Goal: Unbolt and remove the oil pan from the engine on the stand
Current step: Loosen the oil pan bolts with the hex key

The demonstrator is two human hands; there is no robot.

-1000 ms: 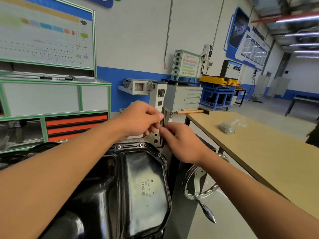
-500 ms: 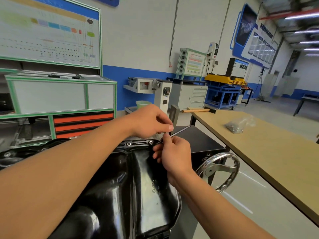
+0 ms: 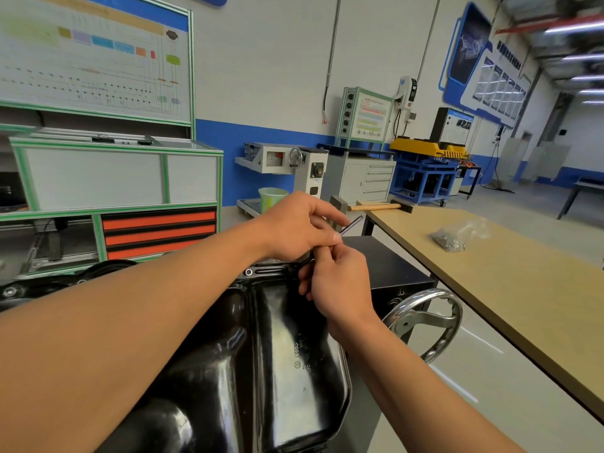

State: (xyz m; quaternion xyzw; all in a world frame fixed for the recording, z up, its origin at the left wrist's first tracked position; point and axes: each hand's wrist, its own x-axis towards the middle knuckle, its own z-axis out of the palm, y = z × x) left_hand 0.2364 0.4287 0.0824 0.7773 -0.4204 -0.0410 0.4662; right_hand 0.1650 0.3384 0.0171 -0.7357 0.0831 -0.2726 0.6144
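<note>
My two forearms reach in from the near edge, the left one crossing over the glossy black oil pan point(image 3: 277, 354), which fills the near centre. The pan sits bottom-up under my arms with pale stamped marks on its right face. To its right, a bit lower, stands a shiny metal handwheel point(image 3: 425, 322), fixed to the black box of the stand point(image 3: 392, 263).

Further in, at the pan's far right corner, my right hand point(image 3: 340, 282) has its fingers curled in, pinching the lower end of a thin dark tool point(image 3: 351, 224) right at the flange. Just above and touching it, my left hand point(image 3: 294, 227) curls over the same tool, thumb and fingers closed on its shaft. The free end sticks out up and to the right past my left fingertips. I cannot tell what the tool's tip is seated in, as my fingers hide it. A bolt point(image 3: 248, 272) sits in the far flange, just left of my hands.

To the right runs a long wooden table point(image 3: 490, 289) with a clear plastic bag point(image 3: 457, 237) of small parts on it and a wooden-handled hammer point(image 3: 376, 207) at its far end. Beyond my left hand stands a green cup point(image 3: 271, 196). Far left is a cabinet with orange drawers point(image 3: 160, 230) under a wiring board point(image 3: 98, 57).
</note>
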